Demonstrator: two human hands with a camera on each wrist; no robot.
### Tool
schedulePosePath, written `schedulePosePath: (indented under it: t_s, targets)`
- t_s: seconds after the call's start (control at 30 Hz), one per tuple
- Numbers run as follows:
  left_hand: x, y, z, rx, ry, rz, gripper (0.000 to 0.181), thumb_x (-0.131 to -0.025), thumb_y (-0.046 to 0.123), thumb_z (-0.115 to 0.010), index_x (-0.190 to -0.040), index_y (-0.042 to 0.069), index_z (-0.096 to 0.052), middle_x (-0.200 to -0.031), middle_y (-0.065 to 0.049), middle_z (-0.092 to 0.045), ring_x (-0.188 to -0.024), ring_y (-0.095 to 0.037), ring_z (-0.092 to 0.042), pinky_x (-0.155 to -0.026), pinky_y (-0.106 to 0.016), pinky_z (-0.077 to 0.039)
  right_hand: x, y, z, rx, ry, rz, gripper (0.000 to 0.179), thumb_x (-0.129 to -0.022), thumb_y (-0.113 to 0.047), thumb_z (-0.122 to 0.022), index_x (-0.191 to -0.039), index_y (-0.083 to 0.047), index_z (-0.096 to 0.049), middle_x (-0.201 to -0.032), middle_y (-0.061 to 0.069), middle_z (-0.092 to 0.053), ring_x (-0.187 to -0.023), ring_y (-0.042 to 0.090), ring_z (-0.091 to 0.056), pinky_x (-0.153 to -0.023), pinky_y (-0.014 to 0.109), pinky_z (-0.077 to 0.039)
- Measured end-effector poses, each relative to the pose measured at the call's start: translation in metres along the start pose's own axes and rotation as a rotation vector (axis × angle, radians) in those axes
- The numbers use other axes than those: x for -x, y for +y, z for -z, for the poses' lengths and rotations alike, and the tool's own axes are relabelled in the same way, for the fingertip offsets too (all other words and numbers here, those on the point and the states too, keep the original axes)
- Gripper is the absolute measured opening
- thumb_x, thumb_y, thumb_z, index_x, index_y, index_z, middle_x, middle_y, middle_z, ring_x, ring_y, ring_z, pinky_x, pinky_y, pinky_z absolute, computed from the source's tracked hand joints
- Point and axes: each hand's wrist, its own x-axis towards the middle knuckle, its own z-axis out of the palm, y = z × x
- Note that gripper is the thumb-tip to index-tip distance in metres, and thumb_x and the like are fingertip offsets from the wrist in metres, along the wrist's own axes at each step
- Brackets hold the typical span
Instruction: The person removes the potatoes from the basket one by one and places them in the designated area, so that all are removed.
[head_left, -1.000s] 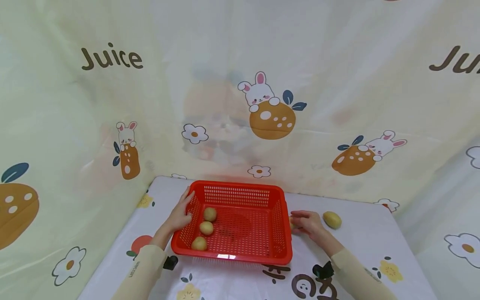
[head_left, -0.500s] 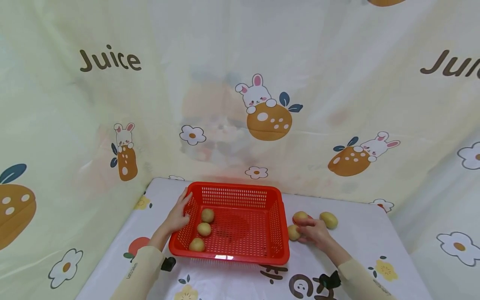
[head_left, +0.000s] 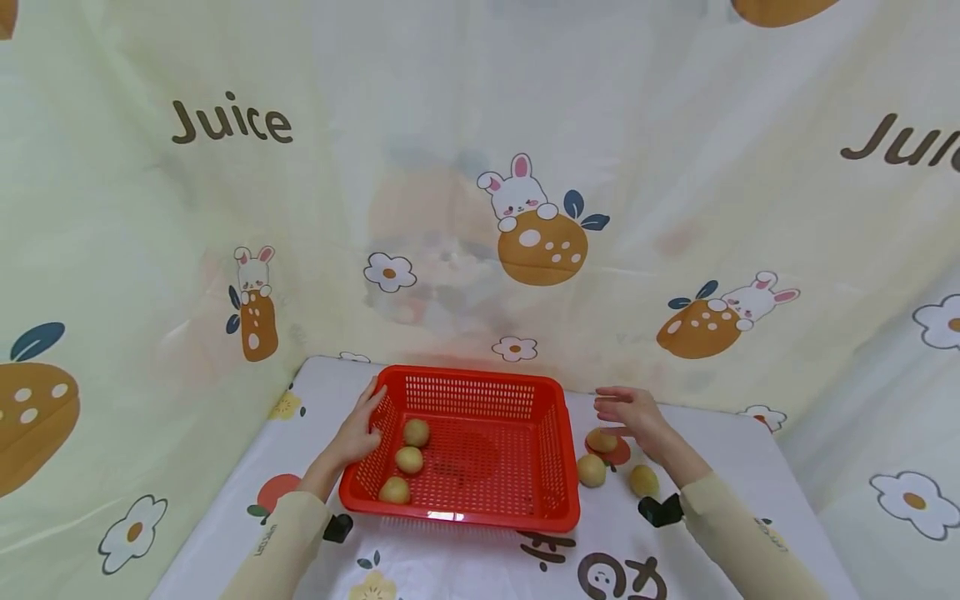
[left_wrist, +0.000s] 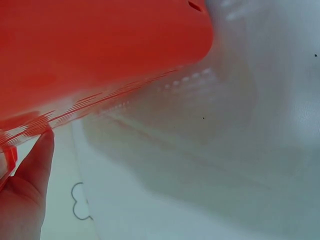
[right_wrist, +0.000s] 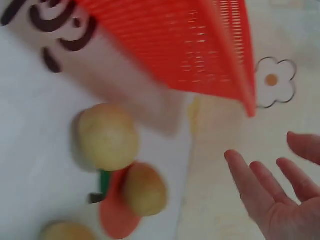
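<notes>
A red plastic basket [head_left: 457, 521] with slotted walls sits on the table, holding three potatoes along its left side, one of them a middle potato [head_left: 409, 460]. My left hand [head_left: 358, 432] grips the basket's left rim; in the left wrist view a finger [left_wrist: 37, 162] meets the red wall. Right of the basket lie a round potato [head_left: 591, 471], a browner potato [head_left: 602, 440] behind it and an oval potato [head_left: 643, 481]. My right hand [head_left: 637, 418] hovers over the browner one with spread fingers and nothing in its grasp, as the right wrist view also shows.
A white printed cloth [head_left: 450, 575] covers the table. Patterned curtains with rabbits and fruit stand close behind the table and at both sides, with the back curtain [head_left: 450, 317] just beyond the basket.
My right hand has left the two potatoes beside the basket and now sits farther back. The oval potato has shifted toward me and slightly left. My left hand stays at the rim.
</notes>
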Motion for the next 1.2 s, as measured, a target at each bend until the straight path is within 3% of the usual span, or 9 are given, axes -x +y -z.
schedulePosePath:
  t_s: [0.23,0.53,0.77,1.0,1.2]
  targets:
    - [0.001,0.002,0.001,-0.007,-0.006,0.009,0.081,-0.073,-0.015,-0.048,-0.151,-0.009,-0.026,-0.163,-0.022,-0.004,-0.147,-0.044,-0.012,-0.110,-0.057,-0.029,-0.013,-0.029,-0.016,-0.088,-0.078,0.041,0.053,-0.099,-0.020,-0.058,-0.145,0.001,-0.044,-0.142,0.026,-0.051,-0.115,0.035,-0.062,-0.087,0.045,-0.053]
    - [0.002,-0.001,0.005,-0.001,0.000,0.029,0.081,-0.074,-0.014,-0.048,-0.152,-0.007,-0.026,-0.164,-0.019,-0.004,-0.147,-0.042,-0.012,-0.109,-0.056,-0.030,-0.033,-0.047,-0.063,-0.174,-0.116,0.012,0.050,-0.098,-0.012,-0.059,-0.143,0.004,-0.046,-0.138,0.029,-0.052,-0.118,0.042,-0.059,-0.087,0.047,-0.053]
    - [0.003,-0.003,0.004,0.009,0.021,-0.031,0.080,-0.070,-0.015,-0.047,-0.148,-0.013,-0.028,-0.162,-0.025,-0.007,-0.146,-0.045,-0.013,-0.108,-0.058,-0.030,-0.050,-0.046,-0.117,-0.279,-0.176,-0.015,0.043,-0.095,-0.007,-0.061,-0.136,0.006,-0.053,-0.131,0.026,-0.057,-0.117,0.044,-0.059,-0.087,0.051,-0.051]
    - [-0.001,-0.007,0.000,-0.049,0.054,-0.097,0.081,-0.066,-0.016,-0.046,-0.146,-0.016,-0.032,-0.160,-0.028,-0.011,-0.146,-0.044,-0.016,-0.108,-0.057,-0.030,-0.058,-0.042,-0.164,-0.291,-0.257,-0.037,0.041,-0.096,-0.007,-0.059,-0.135,0.005,-0.055,-0.129,0.023,-0.060,-0.119,0.047,-0.056,-0.089,0.055,-0.049]
    - [0.000,-0.007,0.002,-0.026,0.016,-0.056,0.080,-0.071,-0.015,-0.046,-0.148,-0.013,-0.028,-0.162,-0.024,-0.007,-0.147,-0.043,-0.013,-0.109,-0.056,-0.029,-0.070,-0.039,-0.198,-0.282,-0.287,-0.024,0.040,-0.094,-0.006,-0.062,-0.131,0.006,-0.058,-0.123,0.021,-0.063,-0.117,0.046,-0.058,-0.087,0.054,-0.051]
